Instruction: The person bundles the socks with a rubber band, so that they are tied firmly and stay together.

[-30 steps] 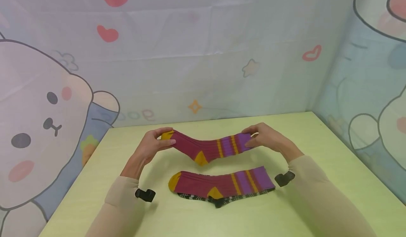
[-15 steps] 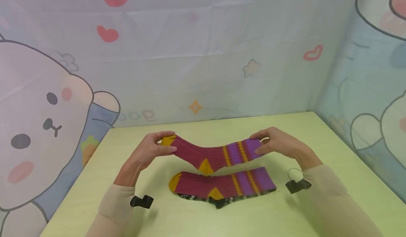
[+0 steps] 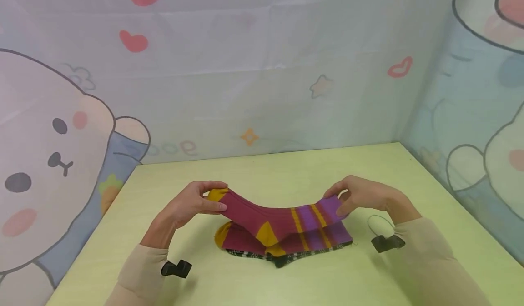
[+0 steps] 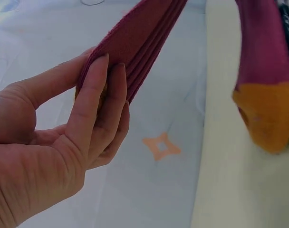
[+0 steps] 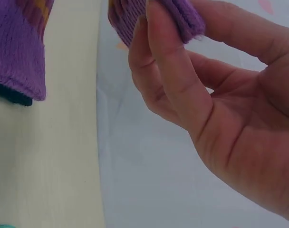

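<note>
A maroon sock (image 3: 249,208) with a yellow toe and heel and a purple striped cuff is stretched between both hands, sagging in the middle. My left hand (image 3: 190,203) pinches its toe end; in the left wrist view thumb and fingers close on the maroon knit. With my right hand (image 3: 364,194) I pinch the purple cuff, whose edge shows in the right wrist view. Below and partly behind it, a matching maroon sock (image 3: 237,240) lies flat on top of a black patterned sock (image 3: 279,261). The held sock covers part of the lower one; whether they touch I cannot tell.
The socks are over a pale yellow-green table (image 3: 254,288). A printed cloth backdrop (image 3: 245,69) with hearts and cartoon animals rises behind it and along the sides. A thin green loop (image 3: 378,224) shows near the right wrist.
Both hands have lowered the held sock and drawn it nearer, over the socks on the table; it also moved slightly right. The lying socks have stayed in place.
</note>
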A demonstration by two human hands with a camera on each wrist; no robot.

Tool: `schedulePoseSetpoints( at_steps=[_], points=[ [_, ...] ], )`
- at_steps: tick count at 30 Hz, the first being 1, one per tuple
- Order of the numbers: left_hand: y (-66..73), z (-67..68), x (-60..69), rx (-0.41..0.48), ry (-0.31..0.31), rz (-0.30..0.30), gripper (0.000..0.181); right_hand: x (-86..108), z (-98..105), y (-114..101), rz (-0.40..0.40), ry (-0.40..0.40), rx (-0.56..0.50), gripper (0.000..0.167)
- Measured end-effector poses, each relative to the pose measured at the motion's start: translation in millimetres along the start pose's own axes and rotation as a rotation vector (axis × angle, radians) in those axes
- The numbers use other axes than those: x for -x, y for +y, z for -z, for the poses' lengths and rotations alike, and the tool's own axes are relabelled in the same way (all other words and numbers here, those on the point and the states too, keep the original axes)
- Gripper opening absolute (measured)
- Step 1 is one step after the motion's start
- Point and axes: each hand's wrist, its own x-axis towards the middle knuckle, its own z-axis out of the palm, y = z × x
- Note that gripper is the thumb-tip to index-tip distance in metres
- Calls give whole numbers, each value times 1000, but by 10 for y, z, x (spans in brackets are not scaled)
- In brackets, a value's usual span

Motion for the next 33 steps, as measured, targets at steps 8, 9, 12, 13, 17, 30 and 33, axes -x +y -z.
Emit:
schedulePoseSetpoints(
  at_steps=[8,9,12,13,17,30,33],
  points=[
    [-134,-23,-12,-7,-44,29,65,-6,-25,32,-14,-45,62,48],
    [-154,-29,-12,-7,-47,37,65,-9,-31,37,-16,-49,67,48],
    [-216,-55,-12,-16,-49,59,67,-21,-50,50,-19,-59,79,49],
    [-238,-64,-15,-27,-47,62,67,-23,-55,52,-23,-53,86,49],
    [-309,-105,-40,-73,-37,61,65,-32,-70,38,-35,-26,122,49],
    [-381,-135,-57,-243,-31,74,58,-31,-136,-19,-72,-58,144,43],
    [-385,-173,-57,-268,-24,81,55,-27,-186,-15,-106,-57,98,42]
  ],
)
